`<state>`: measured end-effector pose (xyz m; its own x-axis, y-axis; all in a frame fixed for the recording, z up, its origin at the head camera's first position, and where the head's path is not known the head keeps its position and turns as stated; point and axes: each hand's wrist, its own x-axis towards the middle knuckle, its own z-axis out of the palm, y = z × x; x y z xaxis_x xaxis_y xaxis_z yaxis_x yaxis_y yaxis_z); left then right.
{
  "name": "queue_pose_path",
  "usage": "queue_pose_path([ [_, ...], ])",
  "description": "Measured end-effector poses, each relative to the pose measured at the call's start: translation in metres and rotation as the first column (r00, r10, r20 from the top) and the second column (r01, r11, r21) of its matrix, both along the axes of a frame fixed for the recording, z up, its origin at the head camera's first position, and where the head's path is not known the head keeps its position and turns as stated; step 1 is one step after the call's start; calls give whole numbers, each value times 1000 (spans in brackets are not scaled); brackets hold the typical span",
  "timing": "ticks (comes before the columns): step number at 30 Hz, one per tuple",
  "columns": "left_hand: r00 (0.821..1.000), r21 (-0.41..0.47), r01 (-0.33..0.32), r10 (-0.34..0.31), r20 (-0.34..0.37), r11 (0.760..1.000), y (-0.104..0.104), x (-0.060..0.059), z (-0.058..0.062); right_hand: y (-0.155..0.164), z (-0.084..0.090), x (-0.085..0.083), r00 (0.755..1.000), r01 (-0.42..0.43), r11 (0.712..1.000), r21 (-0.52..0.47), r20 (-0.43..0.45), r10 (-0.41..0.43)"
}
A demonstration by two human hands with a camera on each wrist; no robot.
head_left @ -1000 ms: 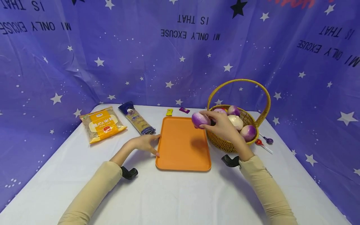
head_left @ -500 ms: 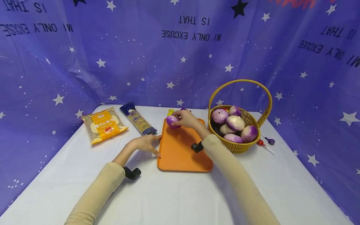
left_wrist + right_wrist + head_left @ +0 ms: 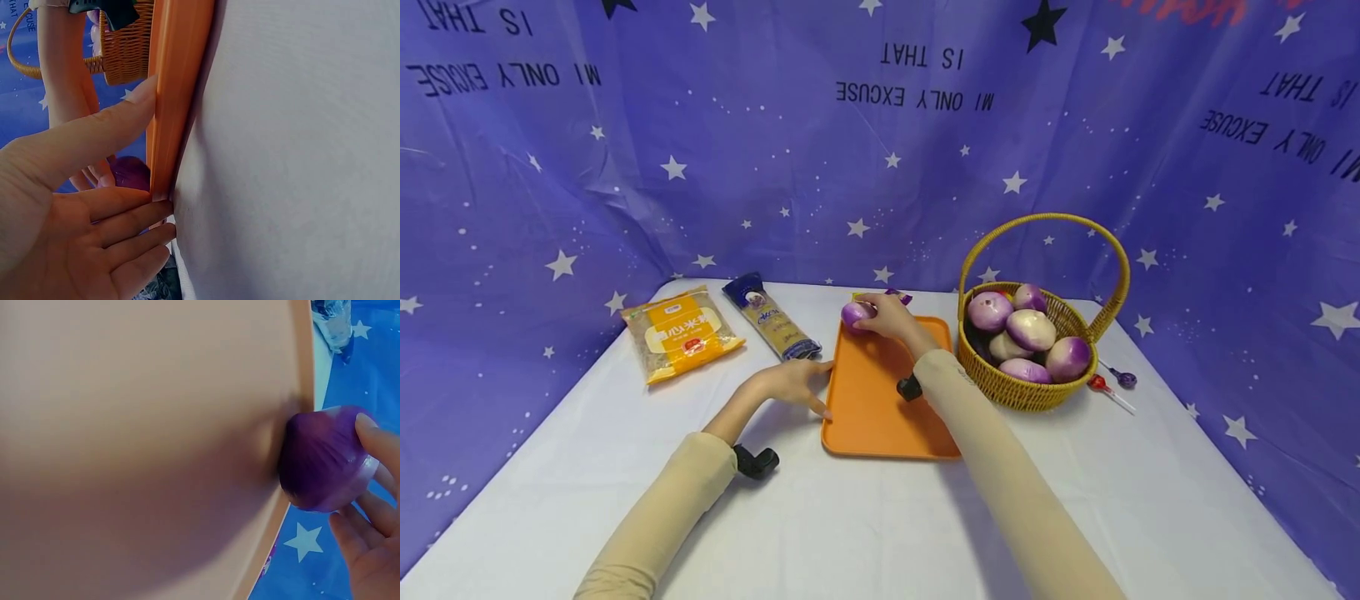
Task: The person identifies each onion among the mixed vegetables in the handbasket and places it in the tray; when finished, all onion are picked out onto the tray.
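Observation:
My right hand (image 3: 886, 317) holds a purple onion (image 3: 856, 316) between thumb and fingers at the far left corner of the orange tray (image 3: 887, 408). In the right wrist view the onion (image 3: 328, 459) is at the tray's rim, its wrinkled end towards the tray. Whether it bears on the tray cannot be told. My left hand (image 3: 790, 385) rests against the tray's left side with its fingers straight. In the left wrist view the thumb and fingertips of that hand (image 3: 94, 219) touch the tray's outer wall.
A wicker basket (image 3: 1026, 396) with a tall handle holds several onions right of the tray. Lollipops (image 3: 1108, 392) lie beside it. A yellow grain bag (image 3: 683, 333) and a blue-ended packet (image 3: 771, 317) are at left. A purple candy (image 3: 901, 296) lies behind the tray.
My right hand has carried the onion leftwards from beside the basket to the tray's far left corner, and lowered it. The left hand has stayed at the tray's side.

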<state>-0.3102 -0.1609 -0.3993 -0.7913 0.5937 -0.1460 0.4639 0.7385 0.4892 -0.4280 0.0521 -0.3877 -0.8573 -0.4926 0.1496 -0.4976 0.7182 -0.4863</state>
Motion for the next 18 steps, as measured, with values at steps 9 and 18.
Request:
queue_pose_path([
  [9, 1000, 0, -8, 8, 19, 1000, 0, 0, 2, 10, 3, 11, 998, -23, 999, -39, -52, 20],
  [18, 999, -19, -35, 36, 35, 999, -2, 0, 2, 39, 36, 51, 994, -92, 969, -228, -75, 76],
])
